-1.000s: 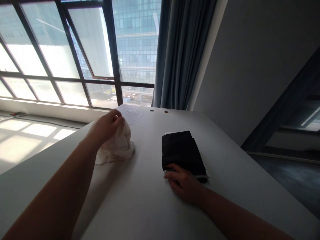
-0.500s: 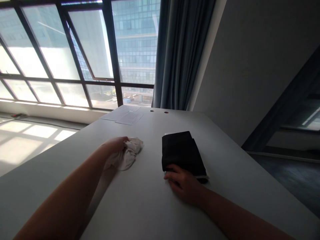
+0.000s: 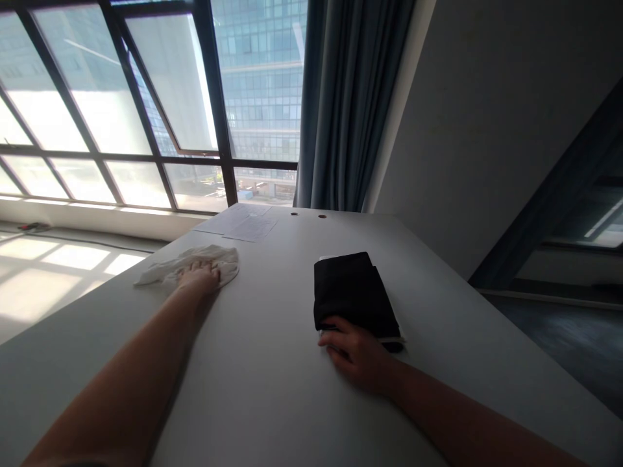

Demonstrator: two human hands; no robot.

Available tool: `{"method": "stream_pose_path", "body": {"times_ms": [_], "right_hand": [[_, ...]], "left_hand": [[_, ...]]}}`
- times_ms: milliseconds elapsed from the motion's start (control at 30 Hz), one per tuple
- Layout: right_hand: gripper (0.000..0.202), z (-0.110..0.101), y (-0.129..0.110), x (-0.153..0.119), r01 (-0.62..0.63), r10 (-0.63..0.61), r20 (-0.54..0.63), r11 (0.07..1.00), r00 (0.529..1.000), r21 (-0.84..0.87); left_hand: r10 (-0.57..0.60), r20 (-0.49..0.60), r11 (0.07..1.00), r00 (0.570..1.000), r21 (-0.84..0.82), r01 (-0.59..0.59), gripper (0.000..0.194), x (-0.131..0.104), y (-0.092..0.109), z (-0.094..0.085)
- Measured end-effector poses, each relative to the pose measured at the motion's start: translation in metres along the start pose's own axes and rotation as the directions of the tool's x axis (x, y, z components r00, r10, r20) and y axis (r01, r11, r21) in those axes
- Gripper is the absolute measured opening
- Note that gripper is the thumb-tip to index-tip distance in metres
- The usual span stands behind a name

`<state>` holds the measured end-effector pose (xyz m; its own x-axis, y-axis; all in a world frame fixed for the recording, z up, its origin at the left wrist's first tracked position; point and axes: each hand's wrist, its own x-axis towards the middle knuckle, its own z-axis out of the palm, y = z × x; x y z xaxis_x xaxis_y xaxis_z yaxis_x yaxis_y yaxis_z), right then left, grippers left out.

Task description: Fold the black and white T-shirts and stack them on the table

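Observation:
My left hand (image 3: 199,279) presses down on a crumpled white cloth (image 3: 224,258) on the left of the white table (image 3: 272,363). Its fingers are bent into the fabric, and the cloth fans out on both sides of them. On the right lies a folded black bundle, seemingly fabric (image 3: 350,285), with a thin white layer showing along its edges. My right hand (image 3: 357,353) rests at the bundle's near left corner. Its fingers are apart, some touching the black edge and others beside it on the tabletop.
Sheets of paper (image 3: 250,227) lie at the table's far left corner. Two round holes (image 3: 322,216) are in the far edge. Beyond stand large windows (image 3: 263,84), one pane tilted out, and a blue-grey curtain (image 3: 341,110). A dark wall (image 3: 467,130) rises at right.
My left hand has moved left and slightly farther away, taking the white cloth with it. The cloth has spread from a bunch into a flatter shape. My right hand and the black bundle have stayed put.

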<state>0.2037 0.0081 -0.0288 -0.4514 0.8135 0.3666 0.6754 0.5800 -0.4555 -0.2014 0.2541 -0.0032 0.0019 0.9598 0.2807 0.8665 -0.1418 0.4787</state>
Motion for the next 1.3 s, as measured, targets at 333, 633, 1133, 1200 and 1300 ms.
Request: {"method": "stream_pose_path", "body": {"times_ms": [333,633,1133,1200,1300], "right_hand": [[0.027,0.001,0.0,0.0,-0.005,0.005,-0.01,1.0,1.0,-0.003],[0.037,-0.001,-0.005,-0.001,-0.061,0.061,-0.018,0.998,0.998,-0.017],[0.035,-0.009,-0.009,-0.002,0.01,0.029,0.19,0.98,0.981,-0.201],[0.033,-0.012,-0.011,-0.002,0.023,0.02,0.214,0.98,0.977,-0.197],[0.027,-0.013,-0.011,-0.001,0.054,-0.011,0.217,0.979,0.976,-0.196]], "left_hand": [[-0.342,-0.123,0.868,0.932,0.338,0.363,0.066,0.002,-0.029,0.003],[-0.422,-0.083,0.87,0.903,0.242,0.429,0.068,-0.008,-0.019,0.001],[0.8,0.18,0.549,0.572,-0.606,-0.576,0.032,-0.139,0.214,0.062],[0.793,0.212,0.571,0.57,-0.582,-0.578,0.025,-0.138,0.21,0.066],[0.761,0.288,0.638,0.582,-0.497,-0.588,0.014,-0.125,0.198,0.065]]}}
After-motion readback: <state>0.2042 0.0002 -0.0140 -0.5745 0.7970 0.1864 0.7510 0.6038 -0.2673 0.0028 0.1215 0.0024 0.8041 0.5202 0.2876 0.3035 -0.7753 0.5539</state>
